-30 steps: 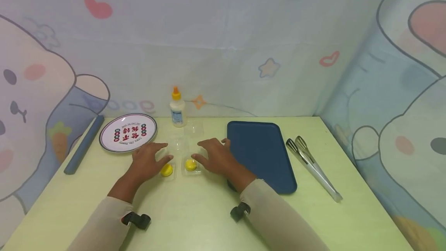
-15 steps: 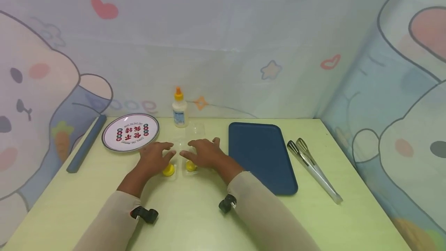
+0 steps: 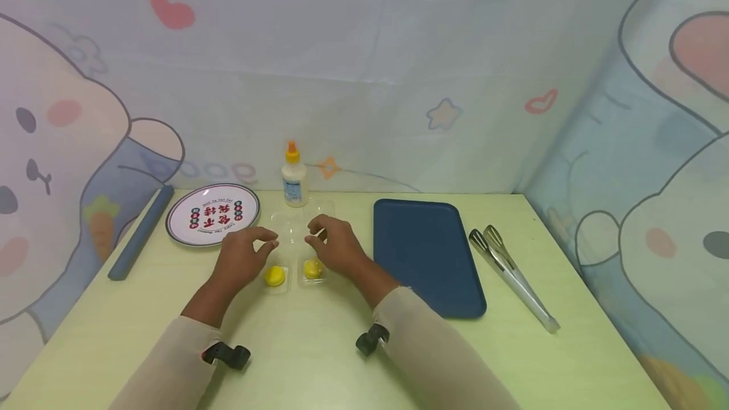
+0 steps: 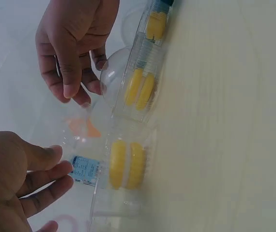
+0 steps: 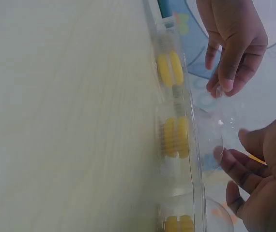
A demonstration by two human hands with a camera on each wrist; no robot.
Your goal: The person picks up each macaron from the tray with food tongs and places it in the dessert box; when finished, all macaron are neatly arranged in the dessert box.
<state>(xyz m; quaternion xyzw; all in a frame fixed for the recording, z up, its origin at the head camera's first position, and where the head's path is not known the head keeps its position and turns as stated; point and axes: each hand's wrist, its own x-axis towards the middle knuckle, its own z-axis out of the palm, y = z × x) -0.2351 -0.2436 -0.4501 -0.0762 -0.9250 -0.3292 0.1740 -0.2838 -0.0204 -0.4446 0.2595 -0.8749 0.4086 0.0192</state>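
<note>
Yellow macarons sit in clear plastic boxes on the table; in the head view one macaron (image 3: 274,276) is below my left hand (image 3: 242,258) and another macaron (image 3: 312,269) lies below my right hand (image 3: 338,247). Between the hands, a transparent lid (image 3: 292,231) stands behind the boxes. Thumb and fingertips of my left hand pinch its left edge. My right hand's thumb and fingers are at its right side and seem to pinch it too. The left wrist view shows a macaron (image 4: 127,164) upright with a pale filling and a rounded clear dome (image 4: 114,75) close to the right hand.
Behind the lid stands a white bottle (image 3: 293,182) with an orange tip. A printed plate (image 3: 185,233) and a blue-grey rod (image 3: 141,233) lie at the left. At the right are a dark blue tray (image 3: 427,258) and metal tongs (image 3: 515,280).
My right hand has moved left, toward the other hand, and its thumb and fingers have drawn closer together. The left hand's thumb and fingers have also closed in. The macarons stay in place.
</note>
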